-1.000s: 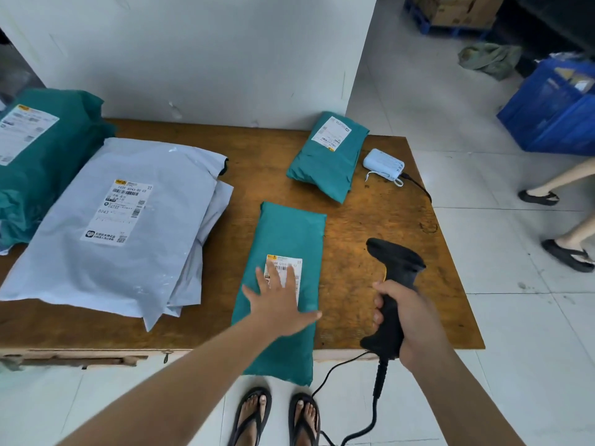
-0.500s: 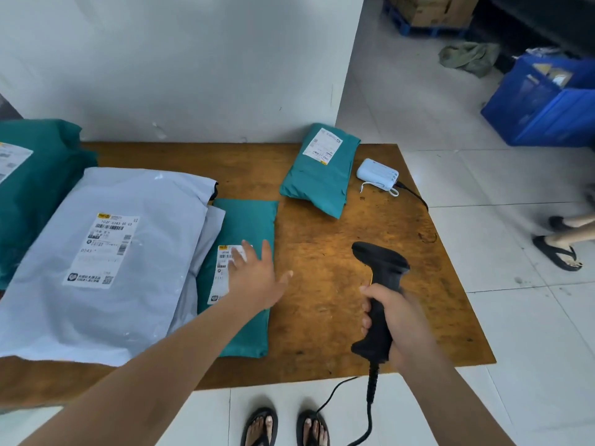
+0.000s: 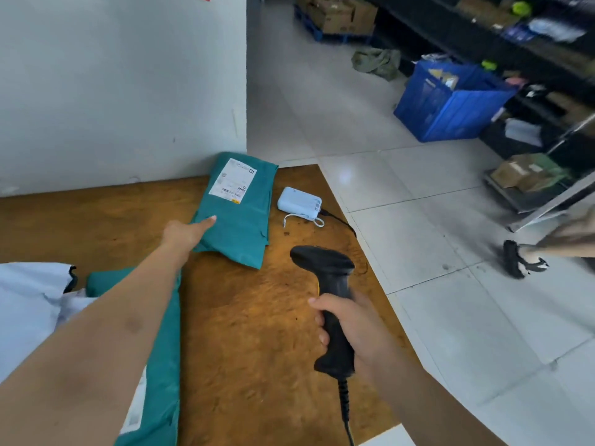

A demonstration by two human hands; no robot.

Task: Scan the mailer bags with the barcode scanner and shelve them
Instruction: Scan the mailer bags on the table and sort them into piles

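Right, left hand [image 3: 185, 232]: fingers [image 3: 206, 222] straight and close together, tips at the left edge of the far mailer [image 3: 240, 220]. I can't tell from here whether they press it or hover just over it. My left forearm crosses the near mailer [image 3: 167, 365].

Right hand [image 3: 357, 329]: fingers curled tight round the scanner [image 3: 325, 268] grip, head up and aimed towards the far mailer, cord [image 3: 344, 403] hanging below the fist.

Far mailer is green, flat on the table [image 3: 257, 349] by the wall [image 3: 112, 91], label [image 3: 233, 181] face up at its far end. Near mailer, also green, lies along the table's near left, touching a grey mailer [image 3: 25, 310] on its left.

Power bank [image 3: 299, 203] sits just right of the far mailer, cable plugged in.

Off the table to the right: blue crate [image 3: 450, 107] on the floor, and someone's sandal [image 3: 518, 260], blurred.
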